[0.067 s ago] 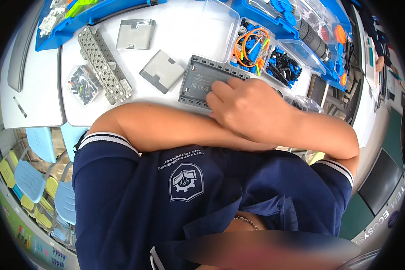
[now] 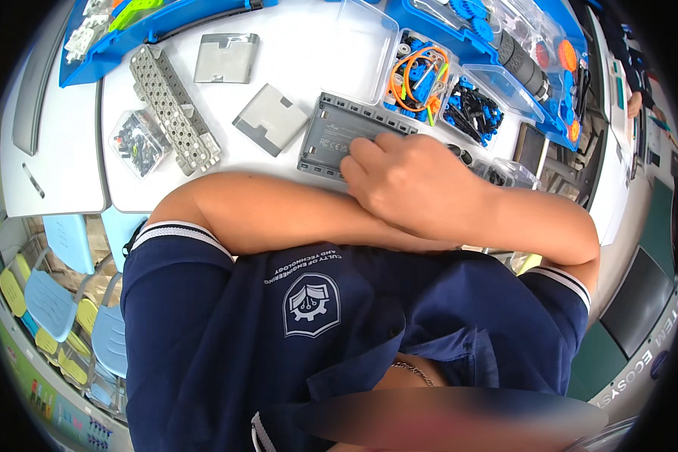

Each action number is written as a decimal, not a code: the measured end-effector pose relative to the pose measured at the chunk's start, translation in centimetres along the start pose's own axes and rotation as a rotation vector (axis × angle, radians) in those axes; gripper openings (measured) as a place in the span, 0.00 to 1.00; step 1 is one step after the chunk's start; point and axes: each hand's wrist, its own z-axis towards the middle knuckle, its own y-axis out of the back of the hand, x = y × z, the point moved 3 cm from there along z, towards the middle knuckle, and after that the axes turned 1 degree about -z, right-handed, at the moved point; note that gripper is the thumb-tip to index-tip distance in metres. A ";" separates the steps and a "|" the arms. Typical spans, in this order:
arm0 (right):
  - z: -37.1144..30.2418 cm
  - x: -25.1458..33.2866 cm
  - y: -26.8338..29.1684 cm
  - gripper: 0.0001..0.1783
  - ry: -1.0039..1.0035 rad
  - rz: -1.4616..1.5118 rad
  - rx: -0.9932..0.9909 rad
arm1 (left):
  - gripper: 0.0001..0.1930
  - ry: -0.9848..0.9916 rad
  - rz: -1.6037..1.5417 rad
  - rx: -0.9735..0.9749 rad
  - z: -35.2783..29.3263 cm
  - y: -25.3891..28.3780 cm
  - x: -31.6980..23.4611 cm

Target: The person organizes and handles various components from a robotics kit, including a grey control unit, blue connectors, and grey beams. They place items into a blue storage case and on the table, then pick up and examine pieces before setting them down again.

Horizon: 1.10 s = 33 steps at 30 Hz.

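Observation:
My right hand (image 2: 403, 177) is closed, its fingers curled down over the right part of a flat dark grey electronic module (image 2: 331, 143) with slotted edges. Whatever those fingers may hold is hidden beneath them. My left forearm (image 2: 271, 215) lies across the table's near edge and passes under my right wrist. Of my left hand (image 2: 422, 239) only a strip shows below the right arm, with the fingers out of sight. Just left of the module lies a grey square block (image 2: 271, 120), and another grey block (image 2: 227, 59) sits farther back.
At left, a long perforated grey beam assembly (image 2: 172, 105) stands beside a clear box of small parts (image 2: 138, 143). Clear boxes hold blue parts with orange cable (image 2: 418, 75) and black-and-blue pieces (image 2: 473, 111). Blue trays (image 2: 90, 68) line the back. A phone (image 2: 531, 147) lies at right.
My right hand has shifted slightly left over the module, fingers still curled. Everything else looks the same.

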 end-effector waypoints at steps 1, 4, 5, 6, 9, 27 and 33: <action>0.2 0.4 -0.4 0.08 -0.002 -0.023 -0.002 | 0.23 0.006 0.000 -0.002 -0.1 0.1 0.2; 0.8 0.4 -0.1 0.11 -0.014 -0.053 0.003 | 0.23 0.007 0.000 -0.004 0.0 0.1 0.7; 0.9 0.4 0.3 0.12 -0.034 -0.047 0.074 | 0.23 0.012 -0.008 -0.007 0.1 0.1 0.8; 0.8 0.4 1.4 0.11 -0.038 0.036 -0.021 | 0.23 0.014 -0.010 -0.008 0.2 0.0 0.9; -0.9 -0.5 5.0 0.10 -0.100 0.366 -0.097 | 0.23 0.014 -0.032 -0.005 0.8 -0.1 0.9; -9.2 -15.7 9.3 0.33 -0.045 1.769 -0.835 | 0.22 0.064 -0.071 0.093 2.0 -0.8 0.0; -7.9 -19.3 9.5 0.24 -0.583 1.402 -1.015 | 0.23 0.037 -0.112 0.103 1.4 -0.8 -0.3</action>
